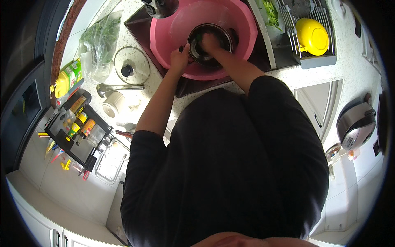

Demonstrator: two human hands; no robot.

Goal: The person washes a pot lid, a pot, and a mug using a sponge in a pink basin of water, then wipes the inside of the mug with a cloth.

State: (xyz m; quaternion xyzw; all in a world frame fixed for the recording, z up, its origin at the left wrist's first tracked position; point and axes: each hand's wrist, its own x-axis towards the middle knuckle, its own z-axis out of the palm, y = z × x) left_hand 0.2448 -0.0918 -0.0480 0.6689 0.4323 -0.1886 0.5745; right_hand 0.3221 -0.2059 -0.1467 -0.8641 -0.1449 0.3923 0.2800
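A dark metal pot [226,32] with side handles sits inside a large pink plastic basin [172,27], which stands in the dark sink [191,88]. My left hand [180,58] grips the pot's left handle near the rim. Down inside the pot is my right hand [211,43], its fingertips hidden in shadow. Something dark green shows by those fingers, too dim to name. Left of the basin lie a glass lid [140,66] with a black knob and a metal ladle [120,88].
A plastic bag of leafy greens [100,43] and a yellow detergent bottle [66,78] stand at the left. A metal faucet [162,7] overhangs the basin. To the right, a yellow bowl [312,36] rests upside down in a dish rack [318,61]; a rice cooker [355,126] stands farther right.
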